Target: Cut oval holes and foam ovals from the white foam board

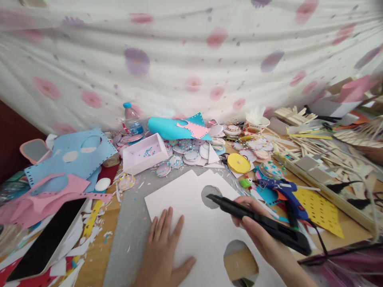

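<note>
A sheet of white card [191, 207] lies over a grey cutting mat [125, 223] in front of me. Two round holes are cut in the card, the smaller one near its top and the larger one near the bottom edge of the view. My left hand [167, 247] rests flat on the card with its fingers spread. In my right hand [254, 223] is a black utility knife [263, 223], its tip over the smaller hole. Whether the tip touches the card I cannot tell.
Left of the mat lie a phone [48, 239], pink scraps [60, 191] and blue sheets [72, 155]. Behind stand a white box [145, 153], a bottle [132, 119] and several round decorated pieces. On the right are a blue glue gun [284, 195], a yellow disc [238, 163] and wooden sticks [317, 155].
</note>
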Tool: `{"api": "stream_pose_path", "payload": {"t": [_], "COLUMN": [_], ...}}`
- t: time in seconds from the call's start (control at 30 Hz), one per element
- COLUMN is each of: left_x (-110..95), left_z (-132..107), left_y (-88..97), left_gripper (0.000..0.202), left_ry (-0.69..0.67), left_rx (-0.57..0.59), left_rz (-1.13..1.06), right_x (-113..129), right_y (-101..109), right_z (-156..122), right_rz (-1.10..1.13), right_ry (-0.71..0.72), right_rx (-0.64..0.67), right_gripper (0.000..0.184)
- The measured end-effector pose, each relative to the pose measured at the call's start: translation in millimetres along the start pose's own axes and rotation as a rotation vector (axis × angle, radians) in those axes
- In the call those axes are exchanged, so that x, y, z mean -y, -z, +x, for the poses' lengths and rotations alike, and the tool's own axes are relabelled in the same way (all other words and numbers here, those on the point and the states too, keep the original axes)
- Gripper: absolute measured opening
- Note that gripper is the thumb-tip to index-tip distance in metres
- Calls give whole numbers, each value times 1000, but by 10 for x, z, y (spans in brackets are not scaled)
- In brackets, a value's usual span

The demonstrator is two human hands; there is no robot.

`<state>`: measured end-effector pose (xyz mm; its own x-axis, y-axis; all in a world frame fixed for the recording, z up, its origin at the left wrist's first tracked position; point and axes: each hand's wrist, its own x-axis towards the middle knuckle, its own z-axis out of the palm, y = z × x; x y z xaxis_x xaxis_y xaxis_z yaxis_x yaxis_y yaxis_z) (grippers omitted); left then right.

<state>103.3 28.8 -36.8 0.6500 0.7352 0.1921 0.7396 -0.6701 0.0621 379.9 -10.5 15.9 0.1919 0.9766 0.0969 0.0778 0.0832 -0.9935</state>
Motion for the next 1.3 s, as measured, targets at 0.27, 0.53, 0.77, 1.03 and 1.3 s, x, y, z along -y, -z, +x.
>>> {"api": "stream_pose_path", "payload": {"t": [0.27,0.53,0.77,1.03,1.3], "left_x": [10,-21,-12,-18,-29], "left_z": [10,-2,19,28,27], "left_y": [-2,-34,-34,-22,-14], "left_gripper": [71,80,81,82,81], "left_ry": [11,103,99,105,106], "left_rx": [-46,-60,-39,-26,-10], "left_rz": [2,-37,-24,-56,-26], "right_x": [-99,-134,-436,-473,-471], "right_y": [-330,-421,-469,-428,-414], "right_z": [262,417,445,418,471], "right_rz": [85,-219,-460,-542,-539], "right_ry": [-139,-12,191,243,311], "right_rx": [1,150,122,244,324], "right_gripper": [35,31,16,20,23]}}
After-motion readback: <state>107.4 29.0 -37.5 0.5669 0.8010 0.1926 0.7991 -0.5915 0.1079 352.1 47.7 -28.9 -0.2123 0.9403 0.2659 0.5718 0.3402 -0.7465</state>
